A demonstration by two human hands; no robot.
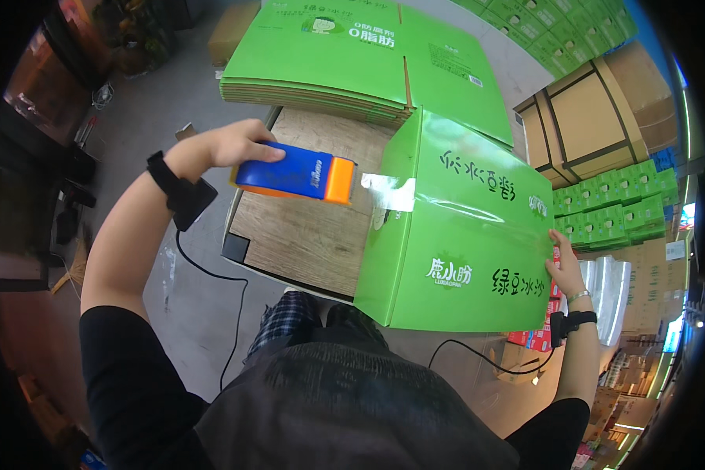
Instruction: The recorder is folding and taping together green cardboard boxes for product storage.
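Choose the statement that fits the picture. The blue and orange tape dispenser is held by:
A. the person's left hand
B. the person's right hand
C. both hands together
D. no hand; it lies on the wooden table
A: the left hand grips the tape dispenser, while the right hand steadies the green carton.

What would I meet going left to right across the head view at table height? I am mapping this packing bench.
Left hand → blue and orange tape dispenser → strip of clear tape → green carton → right hand → stack of small green boxes.
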